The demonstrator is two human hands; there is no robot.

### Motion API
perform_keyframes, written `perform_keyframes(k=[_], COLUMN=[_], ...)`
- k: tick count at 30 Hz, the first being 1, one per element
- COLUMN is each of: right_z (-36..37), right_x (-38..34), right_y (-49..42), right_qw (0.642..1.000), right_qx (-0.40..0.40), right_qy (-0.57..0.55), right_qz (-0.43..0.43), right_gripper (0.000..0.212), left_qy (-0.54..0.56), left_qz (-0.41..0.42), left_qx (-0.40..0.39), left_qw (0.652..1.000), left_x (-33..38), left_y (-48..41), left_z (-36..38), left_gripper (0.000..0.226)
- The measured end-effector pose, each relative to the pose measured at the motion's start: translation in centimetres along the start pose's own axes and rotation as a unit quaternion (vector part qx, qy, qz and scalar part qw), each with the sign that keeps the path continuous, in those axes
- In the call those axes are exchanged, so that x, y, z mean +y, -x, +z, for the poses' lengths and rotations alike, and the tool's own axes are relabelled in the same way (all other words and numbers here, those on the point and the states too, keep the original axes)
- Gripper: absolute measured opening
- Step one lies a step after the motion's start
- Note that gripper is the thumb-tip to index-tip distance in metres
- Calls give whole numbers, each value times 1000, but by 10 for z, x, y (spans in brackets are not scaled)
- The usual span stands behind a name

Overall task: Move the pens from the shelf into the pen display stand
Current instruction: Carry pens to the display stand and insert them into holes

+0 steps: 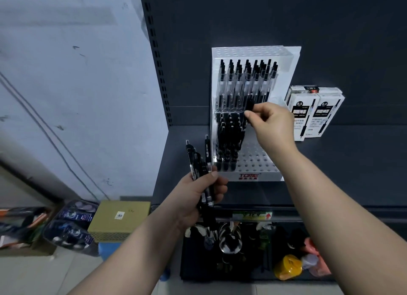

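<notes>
The likeliest slip is at the right hand [271,122], whose fingers [248,114] pinch the dark end of a single pen [250,104] at the front right of the upper tier of the white stand [248,176]. The pens there are packed closely, so a tip that misses its hole could push its neighbours askew or drop between the tiers onto the rows below. Whether this pen is already seated in a hole cannot be told, as the hand hides its lower part. A second risk is the left hand [198,193], held low, just in front of the stand's left corner. Its fingers and thumb are curled round a loose bundle of pens [199,160] that fan out above the fist at different heights. If the grip eases while attention is on the right hand, one could slide out and fall past the shelf [341,162] edge to the cluttered level beneath. The bundle's tips are also near the stand's side wall and could nudge it. As for what holds what, the stand's upper tier carries rows of clear-barrelled pens with black tops towards the front, with bare holes in the rows behind. The lower tier has black pens filling its left part, while the holes on its right are bare. Just beside the stand on the right, standing on the same shelf, are white boxes [315,115] printed with pen pictures; what is in them cannot be seen.
</notes>
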State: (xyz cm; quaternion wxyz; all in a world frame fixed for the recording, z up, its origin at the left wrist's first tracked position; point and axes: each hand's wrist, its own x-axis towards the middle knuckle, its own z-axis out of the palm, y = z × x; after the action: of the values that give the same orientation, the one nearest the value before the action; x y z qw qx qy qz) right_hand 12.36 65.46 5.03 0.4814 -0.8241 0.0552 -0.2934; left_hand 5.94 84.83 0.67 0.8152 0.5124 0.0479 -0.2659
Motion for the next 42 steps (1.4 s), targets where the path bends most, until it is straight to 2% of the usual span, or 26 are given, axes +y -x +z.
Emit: perform_keyframes(k=[6,9,12,13,16,18,20,21,23,29,32,37,40,42], right_z=[13,15,10,6,-8,-11,-10,-8,-8,-11,-23,-49,-37,-28], right_x=[23,29,28,26,4,-15,-25,-25,-27,-27,-28,-34,-25,-19], right_y=[11,17,16,19,45,64,76,78,78,83,68,23,13,11], right_qw=[998,997,995,994,997,993,975,966,959,951,965,992,995,997], right_qx=[-44,-36,-50,-42,-11,-75,-165,-184,-183,-184,-153,19,50,49], right_qy=[41,56,73,73,11,-34,-85,-103,-121,-144,-112,-117,-82,-65], right_qz=[17,26,52,67,81,82,124,149,177,204,180,50,21,13], right_gripper=[9,11,3,9,10,7,12,12,6,13,11,17,19,18], left_qy=[-21,-1,12,10,2,-7,-16,-18,-16,15,37,51,36,25], left_qz=[-3,-10,-20,-20,-12,-6,-3,-2,-5,-15,-14,-15,-20,-26], left_qx=[-1,6,4,1,-6,-24,-46,-54,-61,-55,-36,-4,-5,0], left_qw=[1000,1000,1000,1000,1000,1000,999,998,998,998,999,999,999,999], left_x=[0,0,0,-1,-2,-3,-5,-7,-9,-14,-12,-5,-4,-6], left_y=[0,0,1,1,1,1,1,1,1,1,-2,-6,-4,-3], left_z=[0,1,1,0,0,1,5,6,9,11,14,8,8,9], left_gripper=[10,8,10,9,7,6,6,5,4,11,10,20,22,14])
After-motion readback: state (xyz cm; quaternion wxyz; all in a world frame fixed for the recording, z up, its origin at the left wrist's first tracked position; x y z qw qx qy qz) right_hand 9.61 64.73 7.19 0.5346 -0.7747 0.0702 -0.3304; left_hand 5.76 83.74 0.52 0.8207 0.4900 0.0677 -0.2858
